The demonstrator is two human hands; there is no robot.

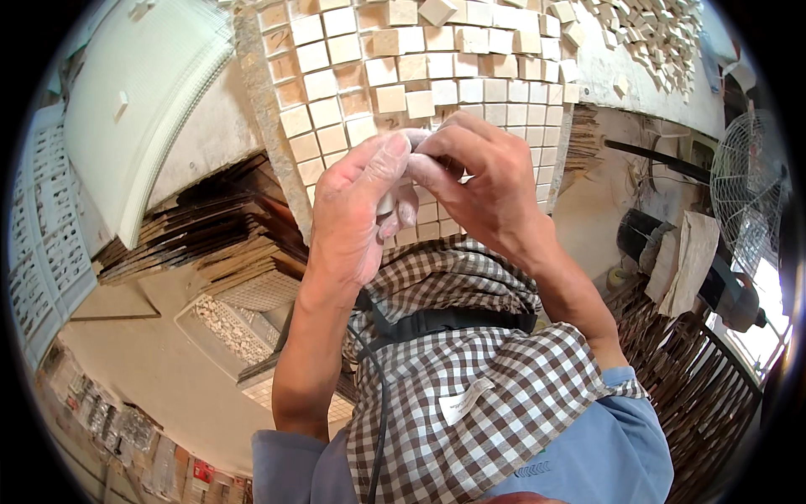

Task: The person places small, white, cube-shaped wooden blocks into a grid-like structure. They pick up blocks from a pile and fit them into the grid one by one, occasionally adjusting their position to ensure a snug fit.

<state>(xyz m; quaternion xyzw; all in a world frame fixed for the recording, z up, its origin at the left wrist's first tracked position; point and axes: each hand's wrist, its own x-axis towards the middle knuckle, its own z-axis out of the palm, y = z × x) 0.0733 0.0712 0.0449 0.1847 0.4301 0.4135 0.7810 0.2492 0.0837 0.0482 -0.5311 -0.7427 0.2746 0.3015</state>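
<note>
My left hand (357, 197) and my right hand (491, 172) meet over a board set with rows of small square stone tiles (327, 112). The fingers of the left are curled, and a pale piece like a tile (387, 202) shows between them. Thumb and fingers of the right are pinched together against the left fingertips; what they grip there is hidden. White dust coats the fingertips. Cream and white tiles sit in a grid on the board, some of them loose or tilted near the far side, with bare tan cells at the left.
A heap of loose tiles (655, 38) lies at the far right. Stacked mesh sheets (159, 92) and a blue plastic crate (50, 235) are on the left. Thin boards (210, 223) are piled below the worktop. A caged fan (747, 181) stands at the right.
</note>
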